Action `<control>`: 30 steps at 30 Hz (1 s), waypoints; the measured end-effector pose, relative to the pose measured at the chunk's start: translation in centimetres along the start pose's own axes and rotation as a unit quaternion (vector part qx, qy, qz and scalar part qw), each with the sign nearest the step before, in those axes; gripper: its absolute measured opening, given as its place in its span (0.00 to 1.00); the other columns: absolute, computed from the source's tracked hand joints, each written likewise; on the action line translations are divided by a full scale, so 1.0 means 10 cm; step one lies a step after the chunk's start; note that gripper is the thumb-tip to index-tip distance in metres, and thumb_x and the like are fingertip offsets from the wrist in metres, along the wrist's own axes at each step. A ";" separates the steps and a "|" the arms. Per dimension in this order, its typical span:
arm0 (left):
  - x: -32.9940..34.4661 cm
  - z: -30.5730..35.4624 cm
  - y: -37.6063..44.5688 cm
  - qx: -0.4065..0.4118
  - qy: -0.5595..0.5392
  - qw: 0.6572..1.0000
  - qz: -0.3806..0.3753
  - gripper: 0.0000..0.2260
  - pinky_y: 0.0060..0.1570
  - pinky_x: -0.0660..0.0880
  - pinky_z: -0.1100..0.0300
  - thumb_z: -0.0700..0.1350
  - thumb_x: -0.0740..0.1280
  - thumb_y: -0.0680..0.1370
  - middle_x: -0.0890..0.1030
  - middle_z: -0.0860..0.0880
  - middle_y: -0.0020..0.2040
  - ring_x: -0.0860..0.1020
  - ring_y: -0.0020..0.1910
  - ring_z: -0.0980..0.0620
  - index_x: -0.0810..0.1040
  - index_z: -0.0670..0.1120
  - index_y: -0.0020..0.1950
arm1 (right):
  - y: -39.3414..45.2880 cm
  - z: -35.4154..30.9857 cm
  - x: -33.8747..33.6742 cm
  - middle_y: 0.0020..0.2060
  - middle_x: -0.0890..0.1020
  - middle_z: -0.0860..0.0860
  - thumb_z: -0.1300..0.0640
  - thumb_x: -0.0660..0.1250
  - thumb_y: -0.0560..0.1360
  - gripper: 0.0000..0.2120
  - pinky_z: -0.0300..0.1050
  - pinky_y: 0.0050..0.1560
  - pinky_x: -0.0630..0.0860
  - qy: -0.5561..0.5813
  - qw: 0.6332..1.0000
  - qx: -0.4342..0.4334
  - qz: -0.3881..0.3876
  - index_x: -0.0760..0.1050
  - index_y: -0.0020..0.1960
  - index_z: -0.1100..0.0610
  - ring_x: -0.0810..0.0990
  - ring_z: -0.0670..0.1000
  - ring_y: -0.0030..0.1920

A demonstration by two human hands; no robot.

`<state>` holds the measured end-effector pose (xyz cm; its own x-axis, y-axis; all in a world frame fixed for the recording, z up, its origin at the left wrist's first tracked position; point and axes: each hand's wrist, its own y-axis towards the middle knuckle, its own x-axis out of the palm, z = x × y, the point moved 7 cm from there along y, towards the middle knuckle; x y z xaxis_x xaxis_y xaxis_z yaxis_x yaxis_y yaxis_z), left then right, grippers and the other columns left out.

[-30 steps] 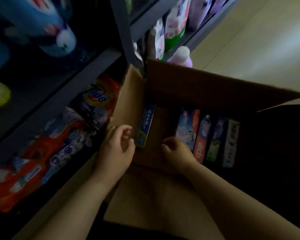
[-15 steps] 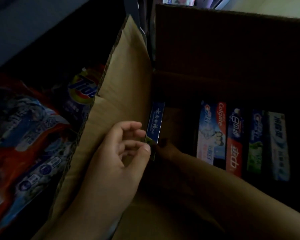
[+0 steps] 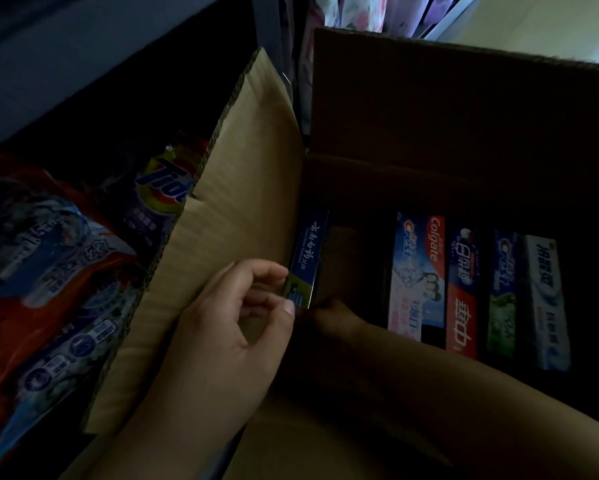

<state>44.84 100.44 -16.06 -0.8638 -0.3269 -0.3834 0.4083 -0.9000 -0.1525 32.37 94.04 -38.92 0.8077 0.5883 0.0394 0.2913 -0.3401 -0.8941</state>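
1. Both hands have closed in on the blue toothpaste box (image 3: 308,251) since a second ago.
2. Fingers (image 3: 273,271) of the left hand (image 3: 228,327) pinch its near end; the right hand (image 3: 336,313) sits shadowed below it, grip indeterminate.
3. It stands against the carton (image 3: 249,202) left wall; detergent bags (image 3: 66,289) fill the adjacent shelf.

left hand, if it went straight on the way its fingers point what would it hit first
The blue toothpaste box standing beside the cardboard flap. The left hand points its fingertips at that box's near end and seems to touch it; the dim light leaves contact unsure.
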 end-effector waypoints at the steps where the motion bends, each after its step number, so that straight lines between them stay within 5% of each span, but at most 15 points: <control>1: -0.01 0.00 0.00 -0.001 0.004 1.000 0.003 0.15 0.46 0.73 0.73 0.60 0.62 0.66 0.79 0.59 0.49 0.79 0.50 0.60 0.74 0.64 0.52 | -0.11 -0.05 -0.03 0.53 0.80 0.54 0.56 0.72 0.73 0.23 0.40 0.34 0.78 0.018 1.000 0.011 -0.013 0.71 0.65 0.61 0.81 0.50 0.44; 7: 0.13 0.07 -0.02 0.008 0.122 0.992 -0.006 0.10 0.49 0.69 0.77 0.56 0.64 0.72 0.74 0.65 0.54 0.74 0.56 0.65 0.72 0.63 0.53 | -1.07 -0.30 -0.15 0.51 0.85 0.54 0.65 0.70 0.72 0.19 0.44 0.50 0.79 0.039 0.984 -0.001 -0.176 0.74 0.62 0.59 0.84 0.52 0.52; 11: 0.26 -0.02 0.05 -0.073 0.098 0.992 -0.023 0.28 0.60 0.73 0.59 0.66 0.60 0.66 0.74 0.59 0.61 0.74 0.60 0.60 0.68 0.59 0.64 | -1.65 -0.44 -0.12 0.48 0.86 0.50 0.72 0.66 0.72 0.21 0.39 0.48 0.80 0.040 0.966 -0.071 -0.244 0.73 0.60 0.55 0.84 0.49 0.51; 15: 0.34 -0.08 0.05 -0.154 -0.065 0.985 -0.051 0.21 0.49 0.79 0.53 0.65 0.70 0.62 0.83 0.53 0.51 0.82 0.50 0.56 0.73 0.63 0.52 | -1.82 -0.56 -0.14 0.54 0.83 0.47 0.65 0.70 0.72 0.23 0.37 0.49 0.79 -0.025 0.963 -0.145 -0.225 0.70 0.64 0.50 0.82 0.44 0.54; 20: 0.09 0.11 -0.02 -0.127 -0.092 0.986 0.051 0.11 0.43 0.78 0.57 0.54 0.64 0.71 0.84 0.60 0.46 0.83 0.44 0.60 0.76 0.60 0.52 | -1.69 -0.71 -0.26 0.52 0.83 0.47 0.46 0.64 0.72 0.19 0.42 0.54 0.79 -0.054 0.965 -0.179 -0.182 0.72 0.62 0.46 0.82 0.47 0.53; 24: -0.03 0.13 -0.11 -0.104 -0.087 0.987 0.082 0.18 0.38 0.77 0.65 0.57 0.63 0.68 0.83 0.64 0.48 0.82 0.46 0.63 0.75 0.64 0.57 | -1.09 -0.54 -0.45 0.50 0.81 0.52 0.52 0.62 0.79 0.16 0.42 0.51 0.79 -0.066 0.993 -0.090 -0.044 0.70 0.66 0.56 0.82 0.50 0.50; 27: -0.08 0.04 -0.11 -0.103 -0.065 0.988 0.098 0.22 0.42 0.75 0.62 0.60 0.64 0.64 0.83 0.64 0.48 0.81 0.47 0.64 0.74 0.64 0.58 | -0.67 -0.52 -0.46 0.51 0.79 0.53 0.51 0.59 0.81 0.12 0.48 0.59 0.77 -0.149 0.987 -0.053 -0.012 0.70 0.61 0.56 0.80 0.53 0.55; 30: -0.11 0.00 -0.12 -0.102 -0.067 0.987 0.102 0.18 0.39 0.76 0.65 0.60 0.64 0.65 0.82 0.65 0.47 0.81 0.47 0.65 0.74 0.67 0.54 | -0.23 -0.51 -0.35 0.56 0.77 0.57 0.52 0.56 0.82 0.15 0.43 0.51 0.75 -0.184 0.981 -0.065 0.009 0.70 0.64 0.57 0.78 0.50 0.49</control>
<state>45.29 101.84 -15.50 -0.7828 -0.5429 -0.3041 0.6173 -0.7391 -0.2694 31.53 89.01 -34.76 0.5808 0.7981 -0.1606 0.3606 -0.4291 -0.8282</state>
